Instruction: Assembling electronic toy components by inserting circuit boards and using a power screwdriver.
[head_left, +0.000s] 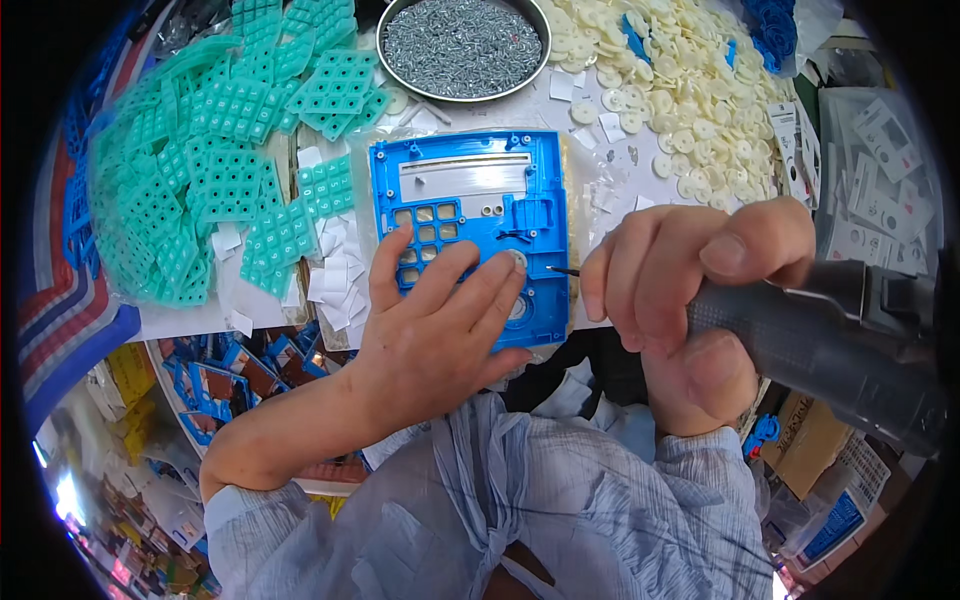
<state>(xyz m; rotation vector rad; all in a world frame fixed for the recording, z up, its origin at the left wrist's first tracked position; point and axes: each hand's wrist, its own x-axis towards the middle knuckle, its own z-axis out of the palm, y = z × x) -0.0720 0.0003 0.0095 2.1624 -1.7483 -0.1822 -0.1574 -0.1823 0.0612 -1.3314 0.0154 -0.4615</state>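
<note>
A blue plastic housing [545, 215] with a keypad grid of openings and a silvery strip lies in front of me. My left hand [430, 315] rests on it with fingers spread, pressing it from above. One fingertip touches a small pale disc [518, 260] set in the housing. In my right hand [680, 290] is a black electric screwdriver [800, 335], fingers wrapped around its body. Its thin dark bit [563, 271] points left, with the tip at the housing's right side; whether a screw sits under the tip is too small to tell.
Teal rubber keypads [230, 180] are heaped at the left. A round metal dish [465, 97] of small screws stands at the back. Cream plastic discs [690, 110] cover the back right. White paper pieces [340, 280] lie beside the housing. Below, a drawer [165, 375] holds blue parts.
</note>
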